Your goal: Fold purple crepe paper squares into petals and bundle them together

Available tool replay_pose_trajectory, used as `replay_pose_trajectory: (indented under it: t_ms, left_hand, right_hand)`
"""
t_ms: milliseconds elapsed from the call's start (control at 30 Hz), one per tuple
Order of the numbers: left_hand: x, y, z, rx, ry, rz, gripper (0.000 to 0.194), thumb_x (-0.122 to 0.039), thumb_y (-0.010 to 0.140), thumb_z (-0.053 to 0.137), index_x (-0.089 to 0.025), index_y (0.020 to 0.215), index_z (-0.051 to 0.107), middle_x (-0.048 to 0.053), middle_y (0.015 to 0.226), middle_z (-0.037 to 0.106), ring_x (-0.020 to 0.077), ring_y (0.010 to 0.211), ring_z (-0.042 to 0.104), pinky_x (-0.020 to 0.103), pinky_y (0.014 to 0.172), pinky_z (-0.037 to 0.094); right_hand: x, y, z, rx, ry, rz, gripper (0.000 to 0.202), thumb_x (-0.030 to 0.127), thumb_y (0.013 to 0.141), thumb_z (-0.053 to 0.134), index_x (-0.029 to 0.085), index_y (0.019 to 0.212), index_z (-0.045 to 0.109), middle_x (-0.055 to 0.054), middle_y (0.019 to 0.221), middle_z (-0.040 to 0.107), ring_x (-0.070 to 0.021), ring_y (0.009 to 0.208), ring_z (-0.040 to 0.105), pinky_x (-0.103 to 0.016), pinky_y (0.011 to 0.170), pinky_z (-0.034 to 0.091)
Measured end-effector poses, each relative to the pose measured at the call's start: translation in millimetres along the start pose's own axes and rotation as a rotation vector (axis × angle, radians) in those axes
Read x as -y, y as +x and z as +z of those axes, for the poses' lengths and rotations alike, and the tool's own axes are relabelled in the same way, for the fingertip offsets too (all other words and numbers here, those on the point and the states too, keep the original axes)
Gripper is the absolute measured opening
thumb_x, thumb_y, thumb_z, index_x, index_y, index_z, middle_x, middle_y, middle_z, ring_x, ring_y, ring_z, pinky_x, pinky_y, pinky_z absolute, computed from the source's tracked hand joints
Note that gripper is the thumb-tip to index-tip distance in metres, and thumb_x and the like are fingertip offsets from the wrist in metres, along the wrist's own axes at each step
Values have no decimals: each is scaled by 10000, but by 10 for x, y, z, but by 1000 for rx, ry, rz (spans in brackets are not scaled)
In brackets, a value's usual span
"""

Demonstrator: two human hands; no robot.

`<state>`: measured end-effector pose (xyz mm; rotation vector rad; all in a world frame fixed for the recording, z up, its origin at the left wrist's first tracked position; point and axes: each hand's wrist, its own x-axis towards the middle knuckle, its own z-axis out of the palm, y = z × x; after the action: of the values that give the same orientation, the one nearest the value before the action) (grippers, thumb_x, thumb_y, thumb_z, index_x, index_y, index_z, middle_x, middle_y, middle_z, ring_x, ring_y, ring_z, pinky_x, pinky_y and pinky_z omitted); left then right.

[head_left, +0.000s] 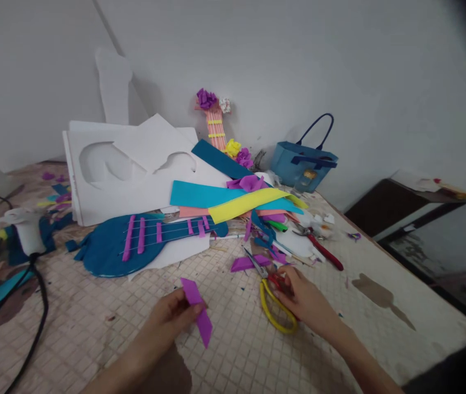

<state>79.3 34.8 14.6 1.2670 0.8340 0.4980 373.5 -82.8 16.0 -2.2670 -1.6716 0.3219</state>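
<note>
A purple foam strip (204,327) with slanted ends is pinched between the thumb and fingers of my left hand (166,324), just above the tabletop. My right hand (307,300) closes around the pivot and handle area of a pair of scissors (264,309) with yellow and red handles. Their blades point away from me, over more purple foam pieces (239,265) on the table. Beyond my hands lies a blue guitar-shaped cutout (105,249) with pale strings and several purple bars across it.
Red-handled pliers (325,251) lie to the right. Blue and yellow foam strips (249,204) lean over white foam sheets (134,191). A blue bag (298,164) and a flower-trimmed pink guitar neck (215,131) stand behind. At left is a white corded glue gun (28,232).
</note>
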Motion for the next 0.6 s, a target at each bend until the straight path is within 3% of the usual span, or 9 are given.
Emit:
replay_pose_trajectory:
  t_ms: [67,133,267,400,600]
  left_hand:
    - [-111,116,136,148,216,131,178,-277,815,583,-148,919,648,72,921,683,207,874,633,296,785,495]
    - [-211,285,303,207,456,309,134,-194,810,556,-165,908,643,62,959,685,204,909,631,307,840,482]
    - [-278,637,602,335,827,626,269,-155,848,512,-173,1106,587,96,1258,596,232,1148,552,351,984,430]
    - [-183,823,730,361,899,661,277,-92,825,495,-142,1082,587,139,1246,588,268,1198,514,394,1019,411]
    - [-69,868,728,375,948,647,350,-61,801,496,-136,1140,542,148,1222,586,270,1180,519,403,1024,405]
  right_hand:
    - [-15,-24,41,0,-1,13,295,312,845,489,204,1117,452,-88,953,637,-239,834,637,-348,687,477]
    - [-28,-33,89,-3,2,14,271,304,862,457,208,1116,450,-105,1003,634,-243,854,641,-358,710,479]
    - [-69,-48,174,-13,9,-4,238,307,892,415,208,1100,471,-116,1039,631,-250,895,642,-371,753,484]
    - [-119,-82,223,-24,18,-22,350,284,884,433,207,1225,432,-132,1134,609,-272,982,626,-400,794,486]
    - [-107,-117,244,-44,13,-47,614,227,795,535,269,1377,342,-114,1161,595,-286,1065,595,-437,862,472]
